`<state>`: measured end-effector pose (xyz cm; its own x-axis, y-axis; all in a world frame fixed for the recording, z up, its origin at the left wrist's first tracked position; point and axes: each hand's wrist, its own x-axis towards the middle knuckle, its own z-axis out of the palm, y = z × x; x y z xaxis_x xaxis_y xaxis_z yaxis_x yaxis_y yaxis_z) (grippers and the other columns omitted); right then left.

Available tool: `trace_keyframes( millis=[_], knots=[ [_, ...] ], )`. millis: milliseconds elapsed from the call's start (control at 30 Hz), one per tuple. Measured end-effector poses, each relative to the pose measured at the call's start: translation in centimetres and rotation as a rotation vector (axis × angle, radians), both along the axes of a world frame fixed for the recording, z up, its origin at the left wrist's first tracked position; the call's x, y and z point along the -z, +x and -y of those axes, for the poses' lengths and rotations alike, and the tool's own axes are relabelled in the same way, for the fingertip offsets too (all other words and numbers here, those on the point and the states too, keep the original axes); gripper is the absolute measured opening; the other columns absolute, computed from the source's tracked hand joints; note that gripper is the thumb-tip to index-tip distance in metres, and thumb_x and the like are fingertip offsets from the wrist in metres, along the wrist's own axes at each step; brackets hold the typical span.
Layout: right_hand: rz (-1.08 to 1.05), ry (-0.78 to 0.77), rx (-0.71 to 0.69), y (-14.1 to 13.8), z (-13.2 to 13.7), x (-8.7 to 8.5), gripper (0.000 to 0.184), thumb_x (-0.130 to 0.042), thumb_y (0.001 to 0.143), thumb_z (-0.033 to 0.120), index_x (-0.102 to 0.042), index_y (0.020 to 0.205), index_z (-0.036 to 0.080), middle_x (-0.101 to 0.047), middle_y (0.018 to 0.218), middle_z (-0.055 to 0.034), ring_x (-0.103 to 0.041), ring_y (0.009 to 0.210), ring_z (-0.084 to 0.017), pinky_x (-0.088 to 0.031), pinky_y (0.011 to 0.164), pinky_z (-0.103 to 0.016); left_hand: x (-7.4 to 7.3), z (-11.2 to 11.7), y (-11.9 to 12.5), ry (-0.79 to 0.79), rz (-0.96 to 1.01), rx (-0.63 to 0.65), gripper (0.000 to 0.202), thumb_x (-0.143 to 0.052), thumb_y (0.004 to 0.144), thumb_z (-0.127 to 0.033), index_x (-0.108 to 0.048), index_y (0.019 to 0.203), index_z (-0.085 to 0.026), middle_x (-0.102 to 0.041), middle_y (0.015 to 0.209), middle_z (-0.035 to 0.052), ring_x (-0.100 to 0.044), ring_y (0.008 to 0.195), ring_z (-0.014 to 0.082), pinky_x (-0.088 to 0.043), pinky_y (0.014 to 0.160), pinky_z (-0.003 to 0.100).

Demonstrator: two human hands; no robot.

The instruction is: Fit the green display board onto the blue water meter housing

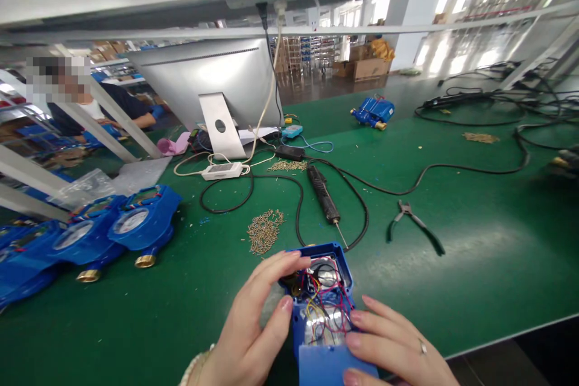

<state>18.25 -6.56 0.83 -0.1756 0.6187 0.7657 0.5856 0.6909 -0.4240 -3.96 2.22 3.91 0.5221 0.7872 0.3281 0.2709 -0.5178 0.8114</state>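
The left hand (253,329) grips the left wall of the open blue housing (323,313), fingertips over its rim; the right hand (393,350) clasps its right side; the housing rests on the green table (474,265); just beyond it lies a screwdriver (323,196); screws (265,230) beyond-left; pliers (414,226) beyond-right.

pliers (414,223) | electric screwdriver (323,193) | screw pile (265,230) | blue meters (131,223) | monitor (212,81)

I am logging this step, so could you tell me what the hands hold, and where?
An open blue box of wires: the left hand grips its left wall, the right hand its right side and near end.
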Motion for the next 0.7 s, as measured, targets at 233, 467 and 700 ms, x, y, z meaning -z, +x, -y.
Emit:
trace_keyframes(
  millis=[233, 467, 700],
  knots=[
    [0.269, 0.237, 0.037, 1.4, -2.2, -4.1, 0.022, -0.052, 0.093, 0.018, -0.072, 0.095, 0.026, -0.074, 0.099, 0.0003, -0.062, 0.111, -0.017, -0.044, 0.106, -0.039, -3.8, -3.3, 2.4, 0.061, -0.179, 0.525, 0.038, -0.034, 0.097, -0.021, -0.050, 0.131, -0.027, -0.058, 0.131, 0.0004, -0.046, 0.128, 0.0185, -0.014, 0.119, 0.041],
    [0.185, 0.196, 0.107, 1.2, -1.1, -1.8, 0.025, -0.053, 0.093, 0.014, -0.070, 0.104, 0.029, -0.070, 0.107, -0.0018, -0.057, 0.115, -0.019, -0.045, 0.101, -0.043, -3.0, -2.3, 0.9, 0.062, -0.122, 0.342, 0.017, -0.048, 0.090, -0.016, -0.063, 0.096, -0.022, -0.063, 0.100, 0.0019, -0.058, 0.102, 0.0156, -0.028, 0.112, 0.035],
    [0.199, 0.178, 0.082, 1.5, -1.3, -1.7, 0.027, -0.055, 0.090, 0.010, -0.067, 0.107, 0.028, -0.067, 0.111, -0.0024, -0.054, 0.116, -0.019, -0.041, 0.104, -0.041, -2.5, -1.8, -0.7, 0.088, -0.095, 0.276, 0.016, -0.051, 0.089, -0.012, -0.059, 0.096, -0.025, -0.063, 0.098, -0.0021, -0.057, 0.104, 0.0133, -0.029, 0.112, 0.034]
  ],
)
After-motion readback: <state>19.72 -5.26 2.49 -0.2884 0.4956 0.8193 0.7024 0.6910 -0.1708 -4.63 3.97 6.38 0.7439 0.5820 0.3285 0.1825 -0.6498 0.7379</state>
